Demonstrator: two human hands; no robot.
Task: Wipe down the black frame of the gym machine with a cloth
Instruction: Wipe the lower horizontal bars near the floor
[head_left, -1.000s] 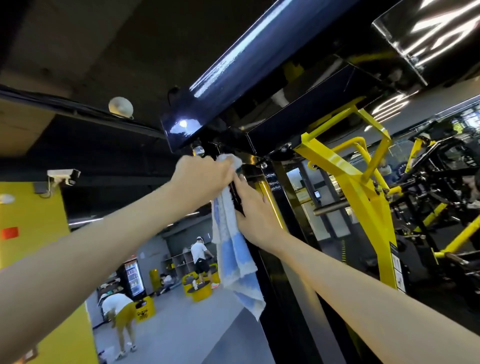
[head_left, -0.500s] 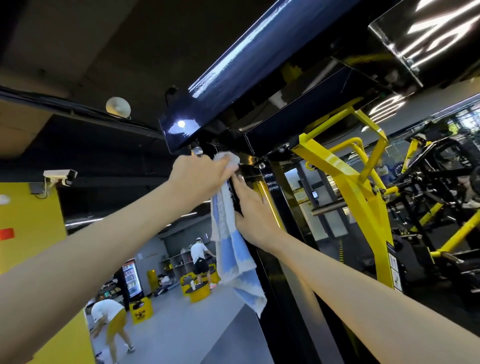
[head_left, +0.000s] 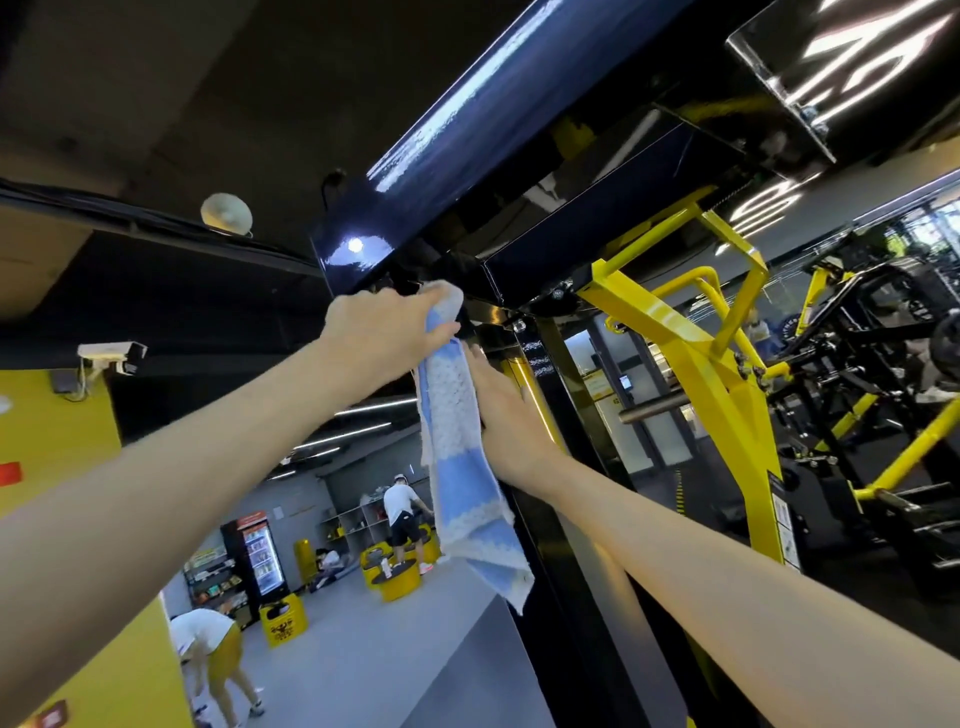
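cloth at the frame's top corner
left hand (head_left: 387, 340) gripped the cloth (head_left: 457, 457) against the black frame (head_left: 561, 561); right hand (head_left: 501, 415) lay flat, fingers straight.

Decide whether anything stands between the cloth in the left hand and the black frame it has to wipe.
Nothing visible does. The left hand grips the cloth, whose bunched top appears to lie against the black frame. The right hand lies flat on the frame beside the hanging part, not between them.
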